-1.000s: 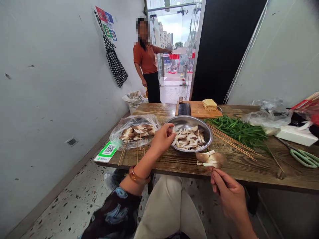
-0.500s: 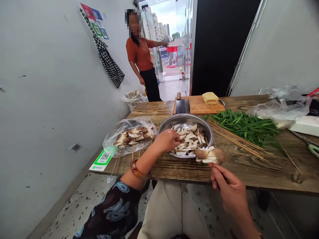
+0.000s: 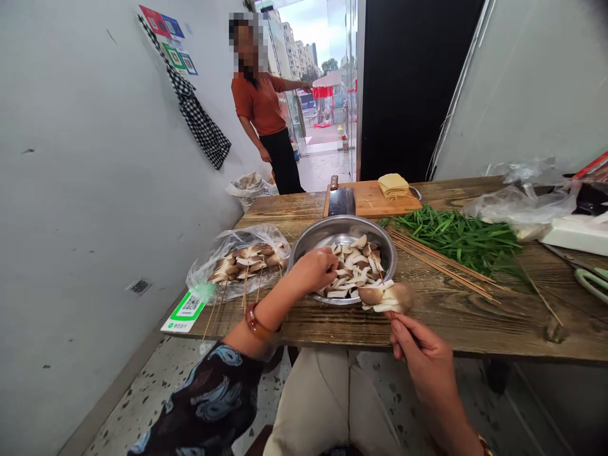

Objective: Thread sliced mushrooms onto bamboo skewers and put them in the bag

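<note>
My right hand [image 3: 422, 348] pinches the lower end of a wooden skewer, on which several mushroom slices [image 3: 386, 296] are threaded. The skewer's tip points up and left over the near rim of a steel bowl [image 3: 304, 237]. Loose mushroom slices [image 3: 354, 269] lie in that bowl. My left hand [image 3: 317, 269] reaches over the bowl's left side, its fingers curled down at the slices; what lies between the fingertips is hidden. Left of the bowl, finished-looking mushroom skewers [image 3: 247, 259] rest on a clear plastic bag [image 3: 228, 244], their sticks pointing toward me.
Behind the bowl lies a cutting board [image 3: 370, 202] with a cleaver [image 3: 341, 201] and stacked yellow sheets [image 3: 394, 185]. Bare skewers [image 3: 441, 263] and green leaves [image 3: 460, 237] are to the right, scissors [image 3: 589, 278] farther right. A person [image 3: 261, 107] stands by the glass door.
The whole view has shifted slightly, so the table things appear farther left. My left hand stays at the mushroom slices, and my right hand keeps hold of the skewer.
</note>
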Demonstrator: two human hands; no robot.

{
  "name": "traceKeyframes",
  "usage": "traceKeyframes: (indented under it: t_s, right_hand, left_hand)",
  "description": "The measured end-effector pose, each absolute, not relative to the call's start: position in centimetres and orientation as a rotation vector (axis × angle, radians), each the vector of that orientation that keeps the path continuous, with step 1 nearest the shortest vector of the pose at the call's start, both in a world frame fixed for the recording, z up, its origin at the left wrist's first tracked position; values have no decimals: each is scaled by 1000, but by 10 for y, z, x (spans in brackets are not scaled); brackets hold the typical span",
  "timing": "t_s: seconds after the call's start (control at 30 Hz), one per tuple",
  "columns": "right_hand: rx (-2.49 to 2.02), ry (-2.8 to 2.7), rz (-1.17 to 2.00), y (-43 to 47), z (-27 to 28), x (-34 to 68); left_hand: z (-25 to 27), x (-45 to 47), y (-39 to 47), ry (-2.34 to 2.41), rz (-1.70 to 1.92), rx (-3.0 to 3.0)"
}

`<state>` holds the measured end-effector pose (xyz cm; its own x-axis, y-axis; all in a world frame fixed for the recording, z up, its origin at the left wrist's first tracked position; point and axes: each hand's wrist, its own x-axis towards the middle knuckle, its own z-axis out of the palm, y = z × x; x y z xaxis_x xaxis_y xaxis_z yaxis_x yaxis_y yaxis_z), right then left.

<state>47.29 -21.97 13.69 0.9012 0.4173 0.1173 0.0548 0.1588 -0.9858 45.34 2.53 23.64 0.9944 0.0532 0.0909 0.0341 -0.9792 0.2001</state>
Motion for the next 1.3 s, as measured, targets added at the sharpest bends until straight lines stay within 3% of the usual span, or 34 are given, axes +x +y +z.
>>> traceKeyframes:
  t_s: [0.27, 0.67, 1.3]
  right_hand:
    - [-1414, -496, 262, -219, 136, 476]
    - [-1327, -520, 319, -230, 159, 446]
    - [-1507, -647, 369, -223, 164, 393]
  left_hand:
    - [247, 443, 9, 293, 271, 1849]
    - [250, 399, -33, 385, 540, 1234]
    - [243, 336, -60, 425, 623, 1116]
